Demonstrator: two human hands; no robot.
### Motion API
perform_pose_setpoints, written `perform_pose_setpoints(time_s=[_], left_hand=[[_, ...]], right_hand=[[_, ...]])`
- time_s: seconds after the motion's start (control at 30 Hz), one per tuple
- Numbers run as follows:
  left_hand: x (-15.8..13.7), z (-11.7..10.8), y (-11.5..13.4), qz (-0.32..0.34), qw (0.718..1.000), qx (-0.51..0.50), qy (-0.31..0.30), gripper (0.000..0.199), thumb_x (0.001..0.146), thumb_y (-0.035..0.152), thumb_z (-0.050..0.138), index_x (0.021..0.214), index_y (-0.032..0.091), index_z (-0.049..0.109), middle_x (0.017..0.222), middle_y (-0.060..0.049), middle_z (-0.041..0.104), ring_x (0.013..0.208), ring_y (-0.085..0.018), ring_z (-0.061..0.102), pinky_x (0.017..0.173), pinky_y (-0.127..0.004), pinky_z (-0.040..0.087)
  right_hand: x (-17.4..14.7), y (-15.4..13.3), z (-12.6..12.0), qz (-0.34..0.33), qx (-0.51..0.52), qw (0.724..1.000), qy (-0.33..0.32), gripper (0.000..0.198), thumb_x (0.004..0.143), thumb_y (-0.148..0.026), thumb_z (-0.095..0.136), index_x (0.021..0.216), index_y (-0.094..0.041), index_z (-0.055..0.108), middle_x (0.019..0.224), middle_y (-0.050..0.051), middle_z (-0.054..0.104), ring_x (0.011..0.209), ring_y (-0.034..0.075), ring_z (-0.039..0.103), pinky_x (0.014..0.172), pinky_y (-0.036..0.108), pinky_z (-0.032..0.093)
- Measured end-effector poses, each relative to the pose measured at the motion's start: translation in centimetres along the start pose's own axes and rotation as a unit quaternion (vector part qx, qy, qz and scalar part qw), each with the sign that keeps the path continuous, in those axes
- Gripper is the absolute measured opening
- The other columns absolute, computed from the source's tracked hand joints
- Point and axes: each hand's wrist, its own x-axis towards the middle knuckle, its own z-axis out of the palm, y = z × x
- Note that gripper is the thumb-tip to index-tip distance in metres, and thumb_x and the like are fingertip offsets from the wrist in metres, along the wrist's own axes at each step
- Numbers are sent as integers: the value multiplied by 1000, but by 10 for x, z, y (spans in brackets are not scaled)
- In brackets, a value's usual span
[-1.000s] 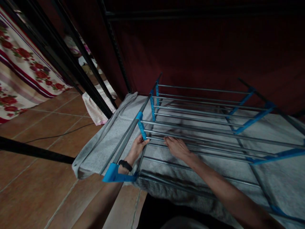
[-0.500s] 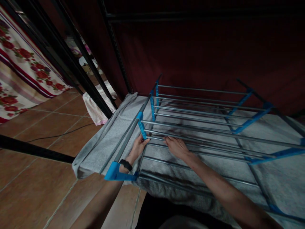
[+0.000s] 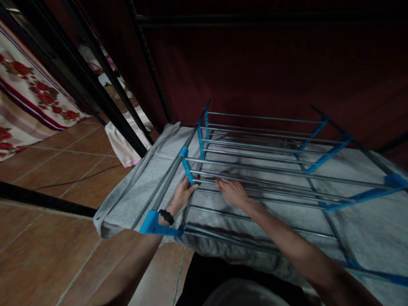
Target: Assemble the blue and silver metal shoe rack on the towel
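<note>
A rack of grey metal tubes with blue plastic brackets, which looks like a shoe rack, lies on a grey blanket. My left hand, with a black band on its wrist, is closed around the lower end of a blue bracket on the rack's left side. Its thumb rests near where a thin metal rod meets that bracket. To the right, my right hand has its fingers closed on the same rod. The palm side of this hand is hidden.
Dark metal posts rise on the left, beside a striped cloth on the tiled floor. A flowered curtain hangs farther left. Behind the rack stands a dark red panel. A thin cable crosses the tiles.
The view has shifted slightly, so the rack and surroundings sit a little farther left and higher. Both hands keep about the same places on the bracket and rod.
</note>
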Motion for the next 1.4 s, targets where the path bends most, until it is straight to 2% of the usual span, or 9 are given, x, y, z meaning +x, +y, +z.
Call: perform_pose_setpoints(time_s=[0.13,0.23,0.3,0.43,0.53,0.73,0.93,1.17,1.4], left_hand=[[-5,-8,-12,5,1000,18,-21,41,73,30,71,112,20,63,114,-6,67,109,-23,61,101,-41,48],[-12,-8,-23,12,998,59,-13,37,71,23,68,108,20,63,119,-8,62,112,-24,59,100,-40,49],[-15,-5,-27,10,995,101,-10,34,71,18,64,104,19,62,115,-7,60,107,-23,59,97,-39,50],[-18,-2,-24,4,980,201,-14,23,70,13,62,92,18,59,100,-5,56,92,-20,58,88,-39,52],[-18,-3,-19,5,970,242,-27,18,70,11,61,86,18,56,92,-3,52,84,-19,56,83,-37,51],[-19,-5,-19,22,959,278,-42,14,73,11,58,82,19,52,88,-1,48,77,-16,51,77,-33,47],[-16,-6,-24,35,959,280,-36,6,79,18,58,84,19,55,84,-2,49,76,-17,51,72,-32,45],[-12,-3,-22,50,951,302,-40,5,82,14,55,83,18,57,88,-5,56,84,-20,55,84,-36,47],[-15,4,-13,27,948,315,-36,3,81,17,58,84,18,58,90,-5,56,80,-19,55,80,-36,48]], right_hand=[[-15,1,12,-90,-32,991,95,42,102,-22,33,142,-22,47,135,9,58,115,22,57,97,36,44],[-28,3,28,-159,-47,981,95,39,99,-15,35,131,-20,56,123,10,63,110,21,57,99,36,43],[-31,6,40,-142,-42,986,72,37,98,-14,37,128,-20,57,121,9,63,107,21,58,96,35,43],[-17,13,61,-29,-10,999,20,34,97,-21,45,129,-17,55,124,10,62,110,23,58,95,35,44],[-3,15,69,3,19,1000,-18,28,98,-22,42,120,-17,59,118,11,65,106,23,61,92,33,45],[3,16,69,13,47,998,-38,31,100,-23,38,125,-17,56,114,10,69,100,21,65,83,29,46],[1,17,63,28,54,997,-43,36,102,-28,34,132,-21,53,115,10,71,100,23,67,83,31,46],[-2,25,70,21,61,997,-31,37,101,-27,36,133,-21,54,116,8,70,100,20,67,85,28,47],[-3,30,76,10,67,997,-32,38,101,-23,37,135,-19,52,122,10,68,106,21,65,90,31,47]])
